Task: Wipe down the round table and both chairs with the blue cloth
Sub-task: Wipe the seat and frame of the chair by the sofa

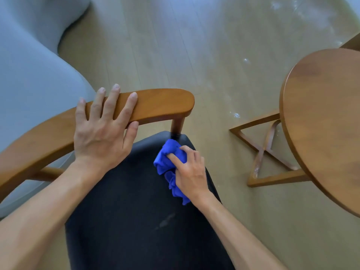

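Fingers (pixel 176 158) bunch the blue cloth (pixel 165 162), hiding part; left hand (pixel 101 131) flat on armrest (pixel 155 104).

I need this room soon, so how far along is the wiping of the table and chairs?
Nothing shows as finished; no surface looks visibly wiped. In hand: the right hand grips the blue cloth on the black seat near the armrest post, while the left hand rests on the wooden armrest. A pale smear remains on the seat. The round table is untouched now; a second chair is out of view.
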{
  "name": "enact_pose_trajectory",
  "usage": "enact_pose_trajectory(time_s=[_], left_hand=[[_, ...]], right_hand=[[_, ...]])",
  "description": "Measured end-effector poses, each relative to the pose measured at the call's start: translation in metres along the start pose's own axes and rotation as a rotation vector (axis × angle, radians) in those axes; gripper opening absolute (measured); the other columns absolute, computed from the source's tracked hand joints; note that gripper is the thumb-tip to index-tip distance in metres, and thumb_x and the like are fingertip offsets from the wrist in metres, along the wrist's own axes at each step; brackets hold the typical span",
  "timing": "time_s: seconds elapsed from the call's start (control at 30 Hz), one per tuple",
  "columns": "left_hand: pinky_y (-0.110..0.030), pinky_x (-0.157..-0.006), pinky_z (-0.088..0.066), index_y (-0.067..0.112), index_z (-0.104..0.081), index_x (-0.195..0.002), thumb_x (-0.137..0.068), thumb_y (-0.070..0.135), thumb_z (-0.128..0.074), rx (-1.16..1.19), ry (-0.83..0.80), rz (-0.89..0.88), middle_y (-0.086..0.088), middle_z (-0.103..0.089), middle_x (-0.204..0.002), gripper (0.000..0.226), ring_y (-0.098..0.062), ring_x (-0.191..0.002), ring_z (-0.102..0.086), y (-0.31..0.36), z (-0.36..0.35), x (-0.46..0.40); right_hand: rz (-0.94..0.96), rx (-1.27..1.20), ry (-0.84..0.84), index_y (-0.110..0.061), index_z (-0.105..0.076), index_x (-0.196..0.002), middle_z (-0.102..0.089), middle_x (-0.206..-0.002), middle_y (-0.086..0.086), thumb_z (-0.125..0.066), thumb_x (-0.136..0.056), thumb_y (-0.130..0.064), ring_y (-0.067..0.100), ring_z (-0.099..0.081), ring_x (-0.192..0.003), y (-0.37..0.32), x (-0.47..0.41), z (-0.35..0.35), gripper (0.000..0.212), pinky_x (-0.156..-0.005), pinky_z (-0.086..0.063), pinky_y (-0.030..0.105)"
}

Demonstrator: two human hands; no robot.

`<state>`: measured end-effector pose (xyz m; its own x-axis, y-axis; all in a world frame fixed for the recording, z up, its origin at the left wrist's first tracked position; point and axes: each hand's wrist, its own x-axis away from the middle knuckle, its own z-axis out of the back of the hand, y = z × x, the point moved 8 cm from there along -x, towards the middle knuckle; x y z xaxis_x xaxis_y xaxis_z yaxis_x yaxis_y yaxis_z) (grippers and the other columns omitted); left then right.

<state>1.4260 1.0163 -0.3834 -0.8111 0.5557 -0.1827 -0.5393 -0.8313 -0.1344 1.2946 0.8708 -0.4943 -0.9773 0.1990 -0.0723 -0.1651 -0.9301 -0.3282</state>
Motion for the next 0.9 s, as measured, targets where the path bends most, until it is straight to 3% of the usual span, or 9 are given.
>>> enact_pose_trajectory(time_s=[0.07, 0.13, 0.2, 0.33, 0.43, 0.53, 0.6, 0.73, 0.9], left_hand=[[-0.062, -0.106, -0.027, 0.021, -0.027, -0.151, -0.1, 0.044, -0.027, 0.002, 0.016, 0.017, -0.017, -0.033, -0.152, 0.055, -0.042, -0.135, -0.036, 0.0, 0.003, 0.0], [-0.062, -0.106, -0.028, 0.02, -0.029, -0.15, -0.1, 0.043, -0.029, 0.002, 0.026, 0.025, -0.018, -0.035, -0.151, 0.055, -0.042, -0.133, -0.038, 0.0, 0.004, 0.0], [-0.062, -0.106, -0.028, 0.02, -0.029, -0.15, -0.1, 0.043, -0.03, -0.01, 0.028, 0.024, -0.018, -0.036, -0.151, 0.055, -0.042, -0.133, -0.039, 0.001, 0.003, -0.001], [-0.061, -0.107, -0.028, 0.02, -0.028, -0.15, -0.101, 0.043, -0.029, -0.014, 0.049, 0.031, -0.018, -0.035, -0.15, 0.055, -0.042, -0.132, -0.039, 0.0, 0.003, 0.001], [-0.061, -0.106, -0.028, 0.019, -0.03, -0.149, -0.101, 0.042, -0.03, -0.024, 0.078, 0.021, -0.018, -0.037, -0.15, 0.054, -0.041, -0.131, -0.04, 0.003, 0.002, 0.0], [-0.061, -0.104, -0.031, 0.019, -0.033, -0.148, -0.101, 0.04, -0.032, -0.047, 0.126, 0.004, -0.018, -0.039, -0.148, 0.052, -0.041, -0.129, -0.043, 0.0, 0.002, 0.002], [-0.061, -0.103, -0.034, 0.019, -0.034, -0.148, -0.1, 0.04, -0.034, -0.044, 0.155, -0.015, -0.018, -0.041, -0.147, 0.052, -0.041, -0.127, -0.045, 0.0, 0.002, 0.003], [-0.06, -0.104, -0.031, 0.02, -0.033, -0.148, -0.101, 0.042, -0.033, -0.015, 0.151, -0.006, -0.018, -0.04, -0.147, 0.053, -0.041, -0.129, -0.043, -0.001, 0.002, 0.002], [-0.061, -0.106, -0.029, 0.02, -0.03, -0.149, -0.1, 0.043, -0.032, -0.014, 0.129, 0.004, -0.018, -0.039, -0.148, 0.054, -0.041, -0.129, -0.042, 0.0, 0.002, 0.003]], right_hand=[[-0.251, -0.056, 0.032, -0.023, -0.066, -0.117, -0.056, -0.121, 0.014, -0.065, -0.072, -0.002, 0.037, -0.055, -0.095, 0.039, 0.02, 0.01, 0.049, -0.072, -0.044, 0.042], [-0.492, -0.111, 0.002, -0.028, -0.055, -0.131, -0.044, -0.134, 0.011, -0.064, -0.084, -0.023, 0.035, -0.047, -0.112, 0.065, 0.037, 0.009, 0.048, -0.088, -0.041, 0.045], [-0.544, -0.095, -0.059, -0.032, -0.042, -0.14, -0.03, -0.145, 0.008, -0.062, -0.084, -0.047, 0.029, -0.036, -0.121, 0.057, 0.037, -0.002, 0.061, -0.1, -0.036, 0.043], [-0.634, -0.093, 0.045, -0.024, -0.053, -0.133, -0.041, -0.14, 0.014, -0.057, -0.088, -0.015, 0.035, -0.047, -0.113, 0.034, 0.019, -0.005, 0.047, -0.096, -0.041, 0.045], [-0.356, -0.114, 0.118, -0.02, -0.066, -0.116, -0.057, -0.124, 0.016, -0.063, -0.072, 0.0, 0.036, -0.057, -0.097, -0.015, -0.02, -0.002, 0.048, -0.075, -0.05, 0.044], [0.212, -0.046, -0.114, -0.021, -0.061, -0.12, -0.053, -0.13, 0.015, -0.055, -0.075, -0.002, 0.038, -0.052, -0.103, -0.104, -0.053, -0.037, 0.049, -0.072, -0.042, 0.043], [0.338, 0.027, -0.256, -0.022, -0.056, -0.125, -0.046, -0.137, 0.013, -0.055, -0.079, -0.005, 0.039, -0.048, -0.11, -0.107, -0.058, -0.054, 0.049, -0.077, -0.039, 0.043], [0.124, -0.088, -0.062, -0.02, -0.071, -0.108, -0.057, -0.13, 0.013, -0.074, -0.058, -0.004, 0.038, -0.059, -0.101, -0.011, -0.042, -0.019, 0.052, -0.069, -0.048, 0.043], [-0.461, -0.323, -0.073, -0.03, -0.064, -0.12, -0.05, -0.129, -0.014, -0.049, -0.077, 0.008, 0.024, -0.056, -0.107, 0.1, 0.076, 0.004, 0.059, -0.081, -0.041, 0.018]])
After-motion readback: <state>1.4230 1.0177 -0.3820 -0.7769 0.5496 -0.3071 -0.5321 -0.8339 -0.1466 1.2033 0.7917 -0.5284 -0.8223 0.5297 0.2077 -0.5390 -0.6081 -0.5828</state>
